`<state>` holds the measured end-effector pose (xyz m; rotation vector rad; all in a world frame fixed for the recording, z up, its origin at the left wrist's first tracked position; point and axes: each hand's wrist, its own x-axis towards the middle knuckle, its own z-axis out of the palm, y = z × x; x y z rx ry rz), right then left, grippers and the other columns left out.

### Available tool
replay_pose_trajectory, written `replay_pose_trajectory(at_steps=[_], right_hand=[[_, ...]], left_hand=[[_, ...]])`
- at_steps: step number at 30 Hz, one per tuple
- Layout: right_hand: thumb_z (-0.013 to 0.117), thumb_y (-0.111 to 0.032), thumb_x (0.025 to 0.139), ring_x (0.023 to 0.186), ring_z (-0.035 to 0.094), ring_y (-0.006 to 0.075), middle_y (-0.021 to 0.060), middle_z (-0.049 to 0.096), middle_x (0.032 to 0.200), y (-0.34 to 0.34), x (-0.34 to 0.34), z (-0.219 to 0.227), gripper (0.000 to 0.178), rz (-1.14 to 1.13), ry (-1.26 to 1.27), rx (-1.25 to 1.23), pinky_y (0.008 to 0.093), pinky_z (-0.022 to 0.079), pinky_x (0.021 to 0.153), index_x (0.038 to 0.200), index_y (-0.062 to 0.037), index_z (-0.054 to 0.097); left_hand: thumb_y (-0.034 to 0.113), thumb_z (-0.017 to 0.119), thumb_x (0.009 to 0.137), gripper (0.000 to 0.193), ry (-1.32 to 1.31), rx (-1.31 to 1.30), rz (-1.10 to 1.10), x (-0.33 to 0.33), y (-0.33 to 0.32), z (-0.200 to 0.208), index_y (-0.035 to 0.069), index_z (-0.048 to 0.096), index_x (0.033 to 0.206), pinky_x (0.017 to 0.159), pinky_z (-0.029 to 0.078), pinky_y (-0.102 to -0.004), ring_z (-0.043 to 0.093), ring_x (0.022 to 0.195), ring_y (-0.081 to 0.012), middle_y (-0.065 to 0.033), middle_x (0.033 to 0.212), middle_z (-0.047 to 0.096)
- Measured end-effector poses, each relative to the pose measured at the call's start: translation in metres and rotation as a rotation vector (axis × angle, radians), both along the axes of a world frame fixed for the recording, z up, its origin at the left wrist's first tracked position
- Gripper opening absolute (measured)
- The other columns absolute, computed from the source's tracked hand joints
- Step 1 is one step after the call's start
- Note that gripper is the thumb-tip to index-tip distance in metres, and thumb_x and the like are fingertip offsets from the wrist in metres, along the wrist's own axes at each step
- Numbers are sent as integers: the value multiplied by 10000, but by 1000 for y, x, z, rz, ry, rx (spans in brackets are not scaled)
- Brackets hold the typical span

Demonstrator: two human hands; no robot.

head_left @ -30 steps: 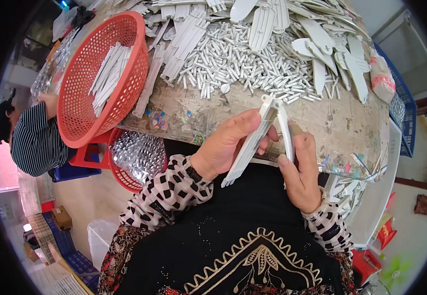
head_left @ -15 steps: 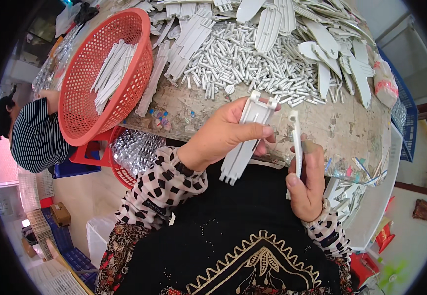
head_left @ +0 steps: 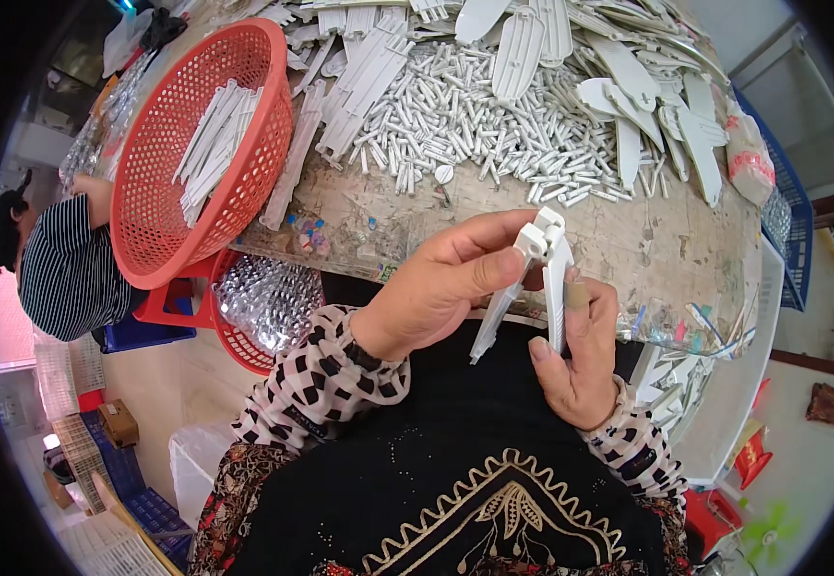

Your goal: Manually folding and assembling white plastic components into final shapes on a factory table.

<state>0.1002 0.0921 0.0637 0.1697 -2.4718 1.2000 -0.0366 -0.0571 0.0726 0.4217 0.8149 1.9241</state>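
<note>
My left hand (head_left: pixel 436 288) is closed on a flat white plastic piece (head_left: pixel 500 305), now seen nearly edge-on, its lower end pointing down toward me. A second white plastic piece (head_left: pixel 553 293), slim with a ridged edge, is held in my right hand (head_left: pixel 580 360) between thumb and fingers. The knuckled top ends of the two pieces meet in front of my left fingertips, forming a narrow upside-down V. Whether they interlock I cannot tell. One right finger wears a tan wrap. Beyond my hands, small white pins (head_left: pixel 475 115) lie heaped on the worn table (head_left: pixel 379 206).
Flat white plastic parts (head_left: pixel 619 77) are piled at the back and right. A red perforated basket (head_left: pixel 273 125) holding white strips leans at the left, above a lower basket of shiny pieces (head_left: pixel 268 293). Another person (head_left: pixel 71 269) in stripes sits far left. A blue crate (head_left: pixel 791 192) stands right.
My hands have come together. The left piece has turned from face-on to edge-on, and the right piece has moved left so the top ends meet.
</note>
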Motion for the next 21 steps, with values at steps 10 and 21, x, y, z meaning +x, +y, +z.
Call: replay_pose_trajectory(at_steps=[10,21], right_hand=[[699,-92,797,831,512,301,186,454,1025,4,6,12,707,44,-88,22,344,472,692,1424,-19,381],[691,-109,805,799,522,308,169,475,987,-12,-3,0,534,-88,-126,9,355,454,676,1277,24,482]], left_hand=[[278,644,906,552,179,-122,-12,5,-5,-10,-20,476,1339,1037,378,-344,539,1182,-190,-119,1266,581],[286,553,973,481,315,-317,88,18,10,-15,-13,459,1338,1014,400,-322,514,1174,-148,-117,1281,558]])
